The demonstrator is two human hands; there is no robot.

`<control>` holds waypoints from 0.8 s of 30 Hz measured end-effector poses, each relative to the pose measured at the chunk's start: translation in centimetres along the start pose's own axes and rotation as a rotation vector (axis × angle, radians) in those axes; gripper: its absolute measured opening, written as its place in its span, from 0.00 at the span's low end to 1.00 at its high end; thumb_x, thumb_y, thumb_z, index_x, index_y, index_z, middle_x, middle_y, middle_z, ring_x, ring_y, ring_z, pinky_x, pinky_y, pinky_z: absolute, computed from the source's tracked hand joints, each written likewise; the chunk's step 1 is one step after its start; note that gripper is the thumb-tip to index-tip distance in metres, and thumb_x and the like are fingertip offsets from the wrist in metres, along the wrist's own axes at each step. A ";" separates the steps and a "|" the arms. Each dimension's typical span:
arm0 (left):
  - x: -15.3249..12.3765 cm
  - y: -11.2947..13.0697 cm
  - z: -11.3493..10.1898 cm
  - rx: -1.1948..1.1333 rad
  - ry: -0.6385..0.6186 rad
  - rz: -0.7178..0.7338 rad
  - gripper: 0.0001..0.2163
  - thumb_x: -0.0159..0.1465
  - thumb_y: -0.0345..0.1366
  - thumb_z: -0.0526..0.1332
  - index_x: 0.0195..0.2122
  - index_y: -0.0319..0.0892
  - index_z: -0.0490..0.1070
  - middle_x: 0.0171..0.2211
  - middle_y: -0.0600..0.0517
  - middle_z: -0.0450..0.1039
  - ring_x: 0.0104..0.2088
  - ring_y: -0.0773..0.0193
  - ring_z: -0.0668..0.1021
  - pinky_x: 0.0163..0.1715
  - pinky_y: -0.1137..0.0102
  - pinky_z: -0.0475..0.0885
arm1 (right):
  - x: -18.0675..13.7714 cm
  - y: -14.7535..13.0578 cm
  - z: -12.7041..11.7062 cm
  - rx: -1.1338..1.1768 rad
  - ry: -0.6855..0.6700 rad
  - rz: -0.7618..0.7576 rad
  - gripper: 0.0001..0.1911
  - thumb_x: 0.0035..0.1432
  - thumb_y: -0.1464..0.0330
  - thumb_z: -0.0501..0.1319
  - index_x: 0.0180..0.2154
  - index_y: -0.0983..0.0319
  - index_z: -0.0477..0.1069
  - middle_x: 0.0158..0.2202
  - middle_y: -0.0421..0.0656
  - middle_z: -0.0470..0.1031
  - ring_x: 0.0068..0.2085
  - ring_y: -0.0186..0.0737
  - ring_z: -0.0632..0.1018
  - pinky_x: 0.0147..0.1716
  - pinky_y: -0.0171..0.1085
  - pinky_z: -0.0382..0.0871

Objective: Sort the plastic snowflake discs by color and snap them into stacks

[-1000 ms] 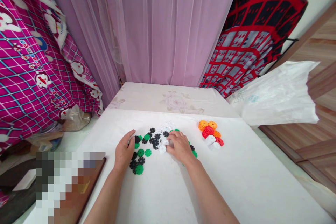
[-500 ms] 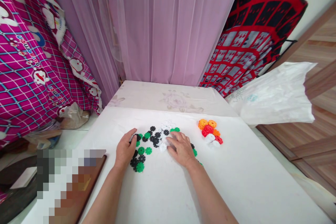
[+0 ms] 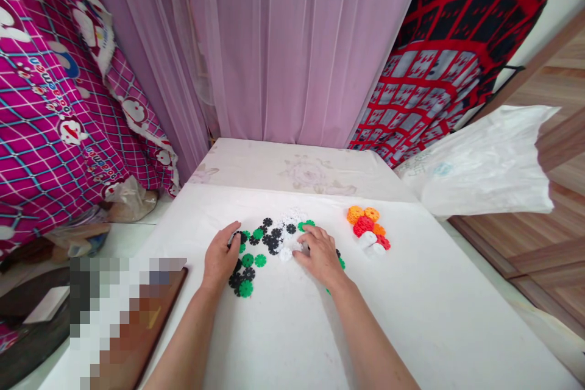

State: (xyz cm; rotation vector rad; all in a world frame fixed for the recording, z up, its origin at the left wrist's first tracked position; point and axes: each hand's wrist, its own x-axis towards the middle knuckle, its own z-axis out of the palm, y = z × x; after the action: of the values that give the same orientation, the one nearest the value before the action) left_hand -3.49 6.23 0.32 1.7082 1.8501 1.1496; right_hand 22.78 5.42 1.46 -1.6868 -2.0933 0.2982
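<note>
Notched plastic discs lie in a loose spread on the white tabletop. My left hand (image 3: 221, 260) rests at the left edge of the spread, thumb and fingers apart, beside a black disc and a green disc (image 3: 247, 260). Black discs (image 3: 273, 241) are clustered in the middle, touching a heap of white discs (image 3: 286, 253). Over the right side of that heap, my right hand (image 3: 321, 258) has its fingers curved and apart. Its palm hides some discs, and green ones (image 3: 342, 263) peek out beside it. I see nothing gripped in either hand.
Orange, red and white discs form a separate pile (image 3: 364, 225) to the right. A white plastic bag (image 3: 489, 161) hangs by the table's right edge. A brown-edged, partly blurred object (image 3: 164, 314) lies at the left. A purple curtain (image 3: 283, 42) hangs behind the table (image 3: 411, 304).
My right hand has shifted slightly, and its fingertips sit a little farther right of the white heap. My left hand stays by the black and green discs. The whole view has moved slightly.
</note>
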 end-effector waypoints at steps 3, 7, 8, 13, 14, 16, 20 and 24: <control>0.0 0.0 0.1 -0.014 0.009 0.003 0.17 0.62 0.43 0.53 0.48 0.47 0.75 0.52 0.50 0.76 0.54 0.56 0.76 0.58 0.57 0.68 | -0.2 0.1 0.3 0.000 0.060 0.001 0.07 0.51 0.68 0.65 0.35 0.58 0.73 0.54 0.46 0.72 0.55 0.50 0.68 0.51 0.49 0.60; 0.0 0.0 0.1 -0.019 0.013 0.013 0.17 0.62 0.42 0.54 0.48 0.47 0.75 0.52 0.50 0.76 0.54 0.57 0.76 0.58 0.57 0.68 | -0.6 0.0 0.3 0.064 0.169 0.005 0.06 0.52 0.67 0.65 0.35 0.59 0.73 0.54 0.46 0.72 0.54 0.50 0.69 0.50 0.48 0.62; 0.0 -0.1 0.1 -0.018 0.012 0.014 0.17 0.62 0.42 0.54 0.48 0.48 0.75 0.52 0.50 0.76 0.54 0.57 0.76 0.58 0.57 0.67 | -0.7 -0.2 0.2 0.084 0.183 -0.013 0.06 0.52 0.67 0.65 0.35 0.58 0.73 0.54 0.46 0.72 0.54 0.50 0.69 0.50 0.48 0.62; -0.1 -0.1 0.1 -0.013 0.010 0.018 0.16 0.62 0.41 0.55 0.48 0.49 0.75 0.52 0.52 0.76 0.54 0.58 0.76 0.60 0.57 0.66 | -0.9 -2.0 -0.3 0.101 0.117 -0.103 0.08 0.52 0.67 0.64 0.37 0.56 0.74 0.55 0.44 0.71 0.56 0.49 0.68 0.55 0.50 0.58; -0.1 -0.1 0.0 -0.012 0.009 0.016 0.16 0.63 0.41 0.55 0.48 0.49 0.75 0.52 0.51 0.76 0.54 0.58 0.75 0.60 0.57 0.66 | -0.8 -2.4 -0.3 0.095 0.098 -0.104 0.08 0.51 0.67 0.65 0.37 0.56 0.74 0.55 0.44 0.71 0.56 0.49 0.68 0.55 0.50 0.58; -0.1 -0.1 0.0 -0.007 0.004 0.013 0.16 0.63 0.41 0.54 0.49 0.48 0.75 0.52 0.51 0.76 0.54 0.57 0.75 0.60 0.57 0.66 | -0.8 -2.9 -0.4 0.086 0.072 -0.100 0.08 0.51 0.68 0.65 0.37 0.56 0.74 0.55 0.43 0.71 0.56 0.49 0.67 0.55 0.50 0.58; 0.0 0.0 0.1 0.000 -0.001 0.009 0.17 0.63 0.42 0.53 0.49 0.46 0.75 0.52 0.49 0.76 0.54 0.56 0.75 0.59 0.56 0.67 | -0.6 -3.3 -0.5 0.074 0.041 -0.087 0.09 0.52 0.67 0.66 0.37 0.57 0.74 0.55 0.44 0.71 0.57 0.49 0.67 0.55 0.49 0.59; 0.0 0.0 0.1 0.000 -0.006 0.014 0.18 0.63 0.42 0.53 0.49 0.46 0.75 0.53 0.48 0.76 0.55 0.56 0.75 0.59 0.55 0.66 | -0.7 -3.2 -0.6 0.064 0.010 -0.089 0.13 0.51 0.66 0.67 0.41 0.57 0.73 0.56 0.45 0.71 0.57 0.50 0.67 0.54 0.50 0.59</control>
State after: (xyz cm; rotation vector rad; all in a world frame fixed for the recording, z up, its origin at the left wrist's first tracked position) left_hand -3.39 6.24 0.24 1.7248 1.8372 1.1484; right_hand 20.41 3.92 3.22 -1.5511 -2.1209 0.3246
